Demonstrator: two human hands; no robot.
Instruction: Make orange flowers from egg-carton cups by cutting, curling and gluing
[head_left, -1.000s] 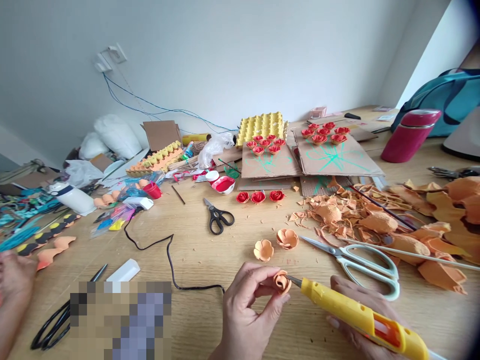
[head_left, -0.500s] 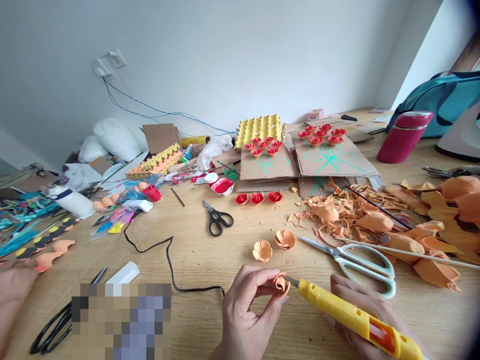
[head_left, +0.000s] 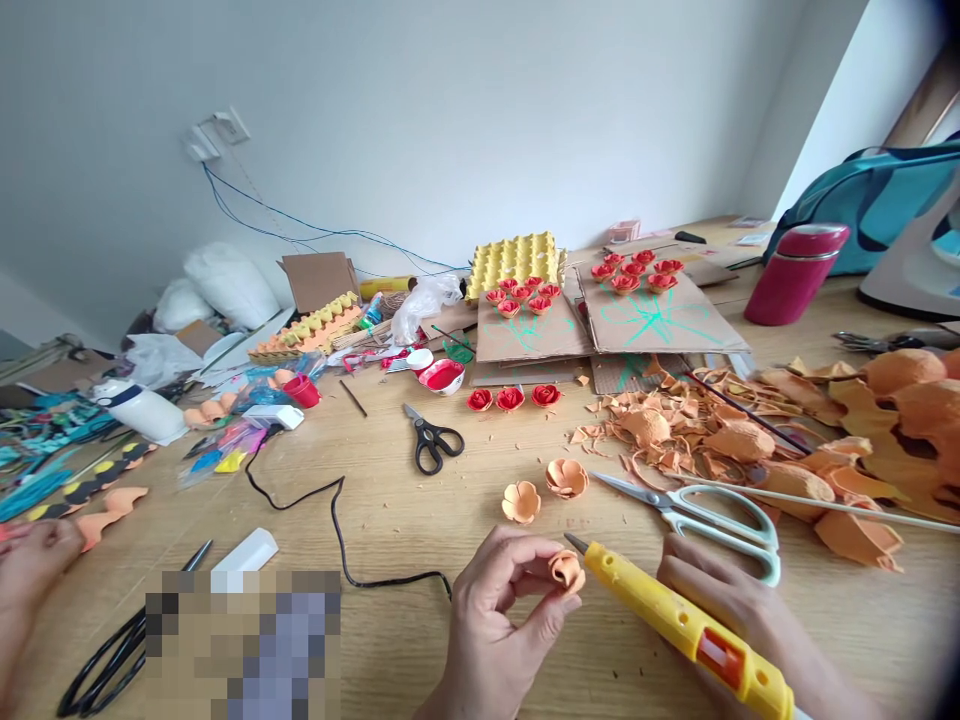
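Note:
My left hand (head_left: 495,625) pinches a small rolled orange paper flower bud (head_left: 566,570) between thumb and fingers, low in the middle of the view. My right hand (head_left: 739,620) grips a yellow glue gun (head_left: 675,620) whose metal tip points up-left, just beside the bud and slightly apart from it. Two open orange paper flowers (head_left: 523,501) (head_left: 567,478) lie on the wooden table (head_left: 390,500) just beyond my hands. White-handled scissors (head_left: 705,512) rest right of them.
Orange egg-carton scraps (head_left: 750,440) pile up at right. Black scissors (head_left: 429,440), red flowers (head_left: 510,398), a red paint bowl (head_left: 441,375), cardboard sheets (head_left: 652,315) with red flowers, a yellow egg tray (head_left: 517,258) and a magenta flask (head_left: 795,272) lie farther back. Another person's hand (head_left: 30,570) is at left.
The glue gun tip has drawn back from the bud and lifted a little. My left hand has turned the bud slightly. The view has shifted a little.

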